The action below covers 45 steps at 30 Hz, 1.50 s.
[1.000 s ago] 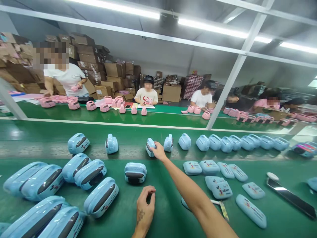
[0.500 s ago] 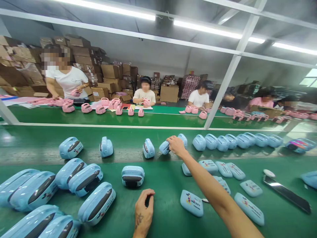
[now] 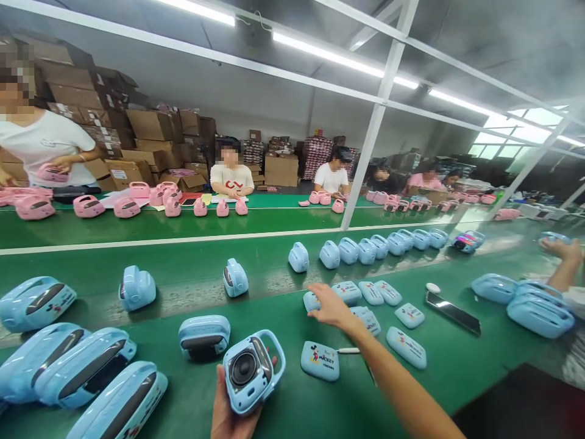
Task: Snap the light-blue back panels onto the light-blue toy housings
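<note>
A light-blue speaker case with a handle and a round black speaker facing up is held in my left hand at the bottom centre. My right hand reaches over the loose blue covers, its fingers spread above a small cover at the left of the group. Whether it touches that cover is unclear. A cover with a printed mouse figure lies nearer, beside a thin white tool. Another blue case stands just behind the held one.
Blue cases crowd the left; more line the belt behind. A black phone lies right of the covers. Another person's hand is at the far right. People sit across the line near pink cases.
The view has turned right. My left hand now holds a blue case with its speaker side showing. My right hand has left the belt and come to the covers.
</note>
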Each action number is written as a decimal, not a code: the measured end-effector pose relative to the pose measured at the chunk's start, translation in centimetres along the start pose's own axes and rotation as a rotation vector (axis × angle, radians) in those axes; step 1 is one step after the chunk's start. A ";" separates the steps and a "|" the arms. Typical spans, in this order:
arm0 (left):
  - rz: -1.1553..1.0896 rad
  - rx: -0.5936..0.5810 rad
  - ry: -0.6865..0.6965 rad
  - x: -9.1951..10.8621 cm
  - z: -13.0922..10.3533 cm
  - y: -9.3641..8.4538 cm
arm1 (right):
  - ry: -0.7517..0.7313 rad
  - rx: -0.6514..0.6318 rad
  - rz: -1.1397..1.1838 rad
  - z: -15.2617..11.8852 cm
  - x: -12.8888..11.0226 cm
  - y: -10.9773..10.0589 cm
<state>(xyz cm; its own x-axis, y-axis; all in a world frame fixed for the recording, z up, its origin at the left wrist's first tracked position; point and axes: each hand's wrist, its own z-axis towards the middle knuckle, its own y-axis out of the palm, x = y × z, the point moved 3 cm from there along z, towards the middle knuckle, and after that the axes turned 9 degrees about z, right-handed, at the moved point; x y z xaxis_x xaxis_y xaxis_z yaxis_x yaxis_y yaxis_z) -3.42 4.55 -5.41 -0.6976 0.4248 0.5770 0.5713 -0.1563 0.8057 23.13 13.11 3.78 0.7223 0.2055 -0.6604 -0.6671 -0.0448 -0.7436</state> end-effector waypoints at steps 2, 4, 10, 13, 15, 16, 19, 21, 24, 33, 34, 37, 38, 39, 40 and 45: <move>-0.072 0.013 0.000 0.3 -0.4 -0.8 | 0.022 -0.023 -0.080 1.1 2.3 -2.0; -0.125 0.015 -0.005 0.4 -0.6 -1.4 | 0.028 -0.084 -0.128 1.9 3.6 -3.0; -0.161 0.065 0.073 -1.1 -0.5 -3.2 | 0.029 -0.130 -0.181 2.5 3.7 -4.1; -0.103 0.187 0.164 -1.4 -0.7 -3.2 | 0.040 -0.082 -0.117 1.4 2.4 -3.9; -0.004 0.299 0.169 -1.1 -1.1 -2.3 | 0.043 -0.083 -0.041 -0.1 0.7 -2.6; 0.059 0.346 0.155 -0.9 -1.3 -1.5 | 0.042 -0.092 0.030 -1.1 -0.4 -1.5; 0.237 0.437 0.176 0.0 -1.9 1.3 | 0.034 -0.117 0.360 -4.5 -4.3 2.5; 0.306 0.454 0.202 0.4 -2.1 2.8 | 0.022 -0.105 0.480 -6.5 -6.9 4.9; 0.346 0.433 0.198 0.6 -2.4 4.0 | -0.011 -0.021 0.331 -8.2 -9.5 7.1; 0.292 0.354 0.061 1.4 -3.6 4.4 | -0.457 -0.182 0.356 -8.7 -10.2 7.4; 0.283 0.339 0.054 1.5 -3.8 4.5 | -0.487 -0.206 0.378 -8.7 -10.0 7.4; 0.303 0.323 0.049 1.8 -4.2 5.0 | -0.493 -0.201 0.412 -8.6 -9.5 7.3; 0.320 0.322 0.048 1.9 -4.3 5.1 | -0.486 -0.195 0.417 -8.5 -9.3 7.4; 0.338 0.320 0.047 2.0 -4.4 5.2 | -0.478 -0.194 0.417 -8.5 -9.3 7.4; 0.354 0.318 0.043 2.1 -4.5 5.3 | -0.471 -0.196 0.416 -8.4 -9.2 7.5; 0.364 0.389 0.032 2.5 -4.6 5.1 | -0.461 -0.217 0.436 -8.1 -9.6 7.5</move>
<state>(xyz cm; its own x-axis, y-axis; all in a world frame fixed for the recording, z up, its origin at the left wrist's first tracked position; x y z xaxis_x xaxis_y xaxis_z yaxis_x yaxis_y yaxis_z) -4.23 0.71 0.71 -0.4341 0.3761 0.8186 0.8925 0.0563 0.4475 12.68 2.90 3.66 0.2114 0.5183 -0.8286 -0.7938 -0.4035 -0.4549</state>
